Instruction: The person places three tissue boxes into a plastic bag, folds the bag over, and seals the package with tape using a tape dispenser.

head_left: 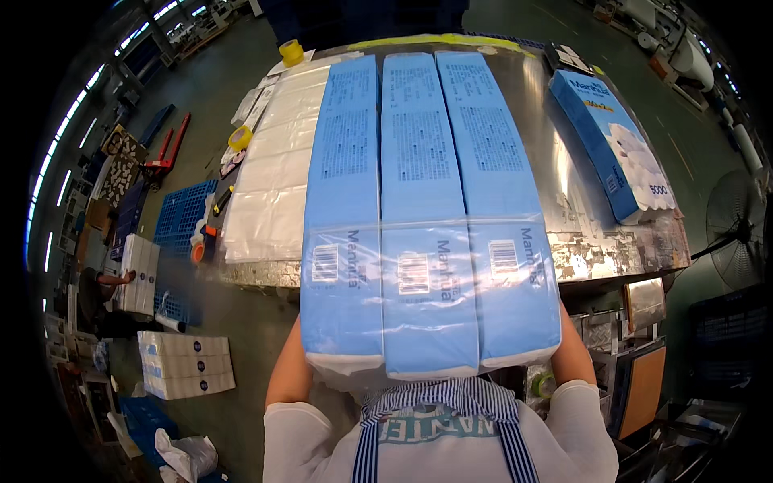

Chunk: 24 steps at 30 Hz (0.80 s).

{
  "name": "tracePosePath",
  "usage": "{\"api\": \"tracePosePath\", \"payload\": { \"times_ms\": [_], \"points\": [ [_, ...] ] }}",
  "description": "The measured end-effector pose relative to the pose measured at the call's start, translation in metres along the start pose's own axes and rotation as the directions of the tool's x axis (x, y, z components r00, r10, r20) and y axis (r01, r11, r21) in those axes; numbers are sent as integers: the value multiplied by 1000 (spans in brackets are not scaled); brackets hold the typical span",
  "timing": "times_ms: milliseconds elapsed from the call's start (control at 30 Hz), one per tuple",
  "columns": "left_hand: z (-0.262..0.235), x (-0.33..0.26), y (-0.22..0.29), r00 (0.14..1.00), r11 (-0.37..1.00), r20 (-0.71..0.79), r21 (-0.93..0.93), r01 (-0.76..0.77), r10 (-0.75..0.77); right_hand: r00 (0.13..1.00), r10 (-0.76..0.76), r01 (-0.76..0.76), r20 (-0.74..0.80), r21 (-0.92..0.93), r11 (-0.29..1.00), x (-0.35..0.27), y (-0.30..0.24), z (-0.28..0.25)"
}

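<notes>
Three long blue packs of tissue [420, 153] lie side by side on the metal table, their near ends reaching past its front edge toward my body. Clear plastic film [431, 322] covers their near part, wrinkled and shiny. My left forearm [288, 362] runs up to the left side of the bundle, and my right forearm [575, 354] to the right side. Both hands are hidden behind or under the near ends, so their fingers do not show. Left of the packs lies a flat stack of clear plastic bags [270, 189].
A single blue and white tissue pack [612, 145] lies on the table's [555, 165] right. Yellow tape rolls [240, 138] and a cutter [222, 201] line its left edge. A fan [734, 229] stands at right. White wrapped bundles [185, 366] and another person [97, 294] are at left.
</notes>
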<state>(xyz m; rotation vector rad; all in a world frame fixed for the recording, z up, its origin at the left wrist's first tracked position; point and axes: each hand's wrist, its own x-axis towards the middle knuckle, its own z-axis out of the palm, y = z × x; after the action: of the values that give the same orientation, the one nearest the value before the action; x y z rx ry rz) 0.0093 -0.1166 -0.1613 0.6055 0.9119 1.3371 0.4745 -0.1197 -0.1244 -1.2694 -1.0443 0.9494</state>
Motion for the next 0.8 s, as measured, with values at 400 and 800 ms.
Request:
{"api": "tracePosePath", "payload": {
  "times_ms": [400,800],
  "points": [
    [9,-20,-6,1000,996,-7,90,23,-23,998,41,-41,46,-2,999,-53,-15,14],
    [-3,-19,27,998,988,37,139,-64,59,996,87,-87,35,1,996,-60,-32,8]
  ]
}}
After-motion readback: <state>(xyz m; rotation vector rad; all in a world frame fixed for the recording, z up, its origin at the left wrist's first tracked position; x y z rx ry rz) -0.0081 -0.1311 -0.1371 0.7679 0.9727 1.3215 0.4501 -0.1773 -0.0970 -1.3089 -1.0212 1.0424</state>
